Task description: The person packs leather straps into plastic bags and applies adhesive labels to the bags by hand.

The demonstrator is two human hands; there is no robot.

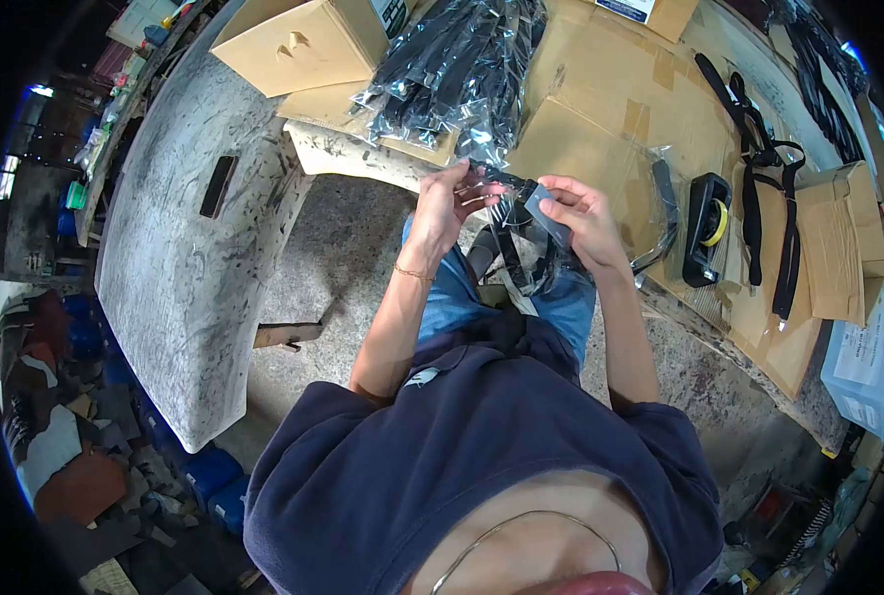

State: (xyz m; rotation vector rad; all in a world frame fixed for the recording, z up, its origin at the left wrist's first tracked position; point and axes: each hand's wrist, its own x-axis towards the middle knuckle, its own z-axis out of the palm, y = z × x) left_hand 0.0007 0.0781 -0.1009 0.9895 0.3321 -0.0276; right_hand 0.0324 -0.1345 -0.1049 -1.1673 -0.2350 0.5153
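My left hand pinches one end of a black strap with thumb and fingers, just in front of the table edge. My right hand grips a flat grey card or tag at the strap's other side, thumb on top. Below both hands, more black strap and clear plastic hang over my lap; their exact form is hard to make out. Just beyond my hands lies a heap of black straps in clear bags.
A cardboard box stands behind at left. On the cardboard-covered table at right are a tape dispenser, loose black straps, a bagged strap and an open carton. A stained white table is at left.
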